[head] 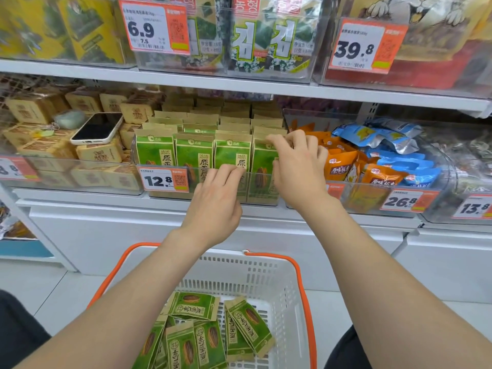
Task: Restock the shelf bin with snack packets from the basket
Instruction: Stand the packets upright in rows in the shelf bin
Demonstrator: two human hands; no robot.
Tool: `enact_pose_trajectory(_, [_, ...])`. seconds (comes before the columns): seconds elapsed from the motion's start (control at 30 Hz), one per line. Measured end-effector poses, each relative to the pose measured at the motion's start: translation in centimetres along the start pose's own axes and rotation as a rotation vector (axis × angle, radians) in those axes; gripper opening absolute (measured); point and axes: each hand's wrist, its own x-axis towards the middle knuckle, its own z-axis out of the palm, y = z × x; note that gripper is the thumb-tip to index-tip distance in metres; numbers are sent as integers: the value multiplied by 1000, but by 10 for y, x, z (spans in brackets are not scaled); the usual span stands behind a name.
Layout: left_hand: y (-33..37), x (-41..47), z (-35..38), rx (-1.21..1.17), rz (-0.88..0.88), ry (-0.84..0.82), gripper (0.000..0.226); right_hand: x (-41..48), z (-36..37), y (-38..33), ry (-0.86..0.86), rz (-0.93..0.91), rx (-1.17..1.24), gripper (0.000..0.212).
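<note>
A clear shelf bin [165,182] on the middle shelf holds several rows of upright green snack packets [194,153]. My right hand [295,166] pinches the top of the rightmost front packet [262,171] in the bin. My left hand [215,198] rests its fingertips on the bin's front wall, against the neighbouring packet. Below, a white basket [266,278] with orange handles holds several more green packets [202,334] lying flat.
A phone [97,128] lies on brown boxes [98,153] in the left bin. Orange and blue packets [378,161] fill the right bin. Seaweed packs [263,38] stand on the shelf above. A white cabinet [106,235] sits under the shelf.
</note>
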Motion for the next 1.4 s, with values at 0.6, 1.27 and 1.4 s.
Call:
enact_pose_trajectory(0.6, [-24, -38, 30, -59, 31, 219, 44, -67, 23, -50, -98, -119, 225, 10])
enact_pose_trajectory(1.27, [-32, -181, 202, -530, -560, -1179, 44, -164, 142, -37, -1238, -172, -67, 19])
enact_pose_trajectory(1.4, [-6, -198, 228, -675, -631, -1369, 52, -164, 160, -33, -1261, -142, -26, 21])
